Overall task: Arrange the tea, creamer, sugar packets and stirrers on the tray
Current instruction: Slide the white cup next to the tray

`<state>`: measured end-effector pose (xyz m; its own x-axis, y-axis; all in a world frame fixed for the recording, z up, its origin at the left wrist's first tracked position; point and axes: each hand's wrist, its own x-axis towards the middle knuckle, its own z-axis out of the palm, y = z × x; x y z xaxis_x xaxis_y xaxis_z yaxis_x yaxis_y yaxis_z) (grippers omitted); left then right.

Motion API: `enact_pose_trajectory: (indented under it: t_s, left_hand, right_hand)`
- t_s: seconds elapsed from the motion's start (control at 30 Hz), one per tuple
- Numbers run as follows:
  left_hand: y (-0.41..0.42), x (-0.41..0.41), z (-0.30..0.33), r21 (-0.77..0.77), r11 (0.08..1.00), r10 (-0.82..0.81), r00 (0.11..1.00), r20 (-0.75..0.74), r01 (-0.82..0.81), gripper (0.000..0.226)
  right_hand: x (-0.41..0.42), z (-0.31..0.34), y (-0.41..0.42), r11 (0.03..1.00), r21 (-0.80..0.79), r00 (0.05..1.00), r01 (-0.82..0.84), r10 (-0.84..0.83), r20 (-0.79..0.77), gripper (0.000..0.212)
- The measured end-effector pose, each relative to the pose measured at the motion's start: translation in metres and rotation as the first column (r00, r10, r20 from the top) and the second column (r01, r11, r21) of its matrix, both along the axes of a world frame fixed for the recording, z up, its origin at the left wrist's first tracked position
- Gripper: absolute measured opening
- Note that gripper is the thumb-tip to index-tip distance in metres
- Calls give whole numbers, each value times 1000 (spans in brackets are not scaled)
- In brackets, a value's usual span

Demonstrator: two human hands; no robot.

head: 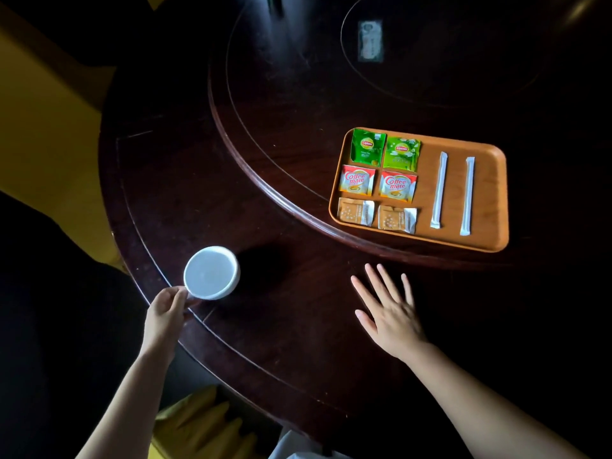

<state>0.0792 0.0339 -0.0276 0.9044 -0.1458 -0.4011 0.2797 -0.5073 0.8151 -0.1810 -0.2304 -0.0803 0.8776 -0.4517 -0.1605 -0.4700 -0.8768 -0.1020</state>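
Note:
An orange wooden tray (490, 200) sits on the raised turntable at the right. On its left part lie two green tea packets (367, 145), two red and white creamer packets (357, 180) and two tan sugar packets (355, 212), set in rows. Two white wrapped stirrers (438, 190) lie parallel on the tray's right part. My right hand (390, 313) rests flat on the table, fingers spread, just below the tray and holding nothing. My left hand (167, 308) pinches the handle of a white cup (212, 272) at the table's near left edge.
The round dark wooden table (298, 326) carries a raised turntable (265, 167) whose rim curves past the tray. A small pale card (371, 41) lies far back. Yellow chair upholstery (43, 134) shows at the left and below the table edge.

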Motion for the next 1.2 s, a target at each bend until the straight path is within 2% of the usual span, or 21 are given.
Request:
enact_pose_trajectory:
  t_s: [0.13, 0.27, 0.37, 0.67, 0.93, 1.2]
  left_hand:
    - [-14, 7, 2, -57, 998, -3, 1000, 6, 4, 17]
    - [-45, 19, 16, -196, 980, -40, 999, -24, 34, 20]
    - [-81, 37, 36, -256, 954, -155, 988, 20, 155, 23]
    - [-189, 76, 59, -295, 870, -407, 913, 20, 394, 26]
    - [-233, 92, 42, -238, 867, -450, 893, 2, 438, 25]
    - [-265, 101, 37, -298, 840, -480, 877, -18, 453, 26]
  right_hand:
    - [0, 1, -1, 1000, 6, 1000, -2, 2, -5, 60]
    - [1, 1, -1, 1000, 7, 1000, -10, 10, -6, 61]
    - [1, -1, -1, 1000, 24, 1000, -15, 14, 13, 61]
    - [1, -4, -1, 999, 40, 999, -1, -1, 37, 62]
    - [2, -2, -2, 998, 55, 999, 6, -8, 31, 64]
    - [2, -1, -2, 998, 69, 1000, 10, -12, 26, 67]
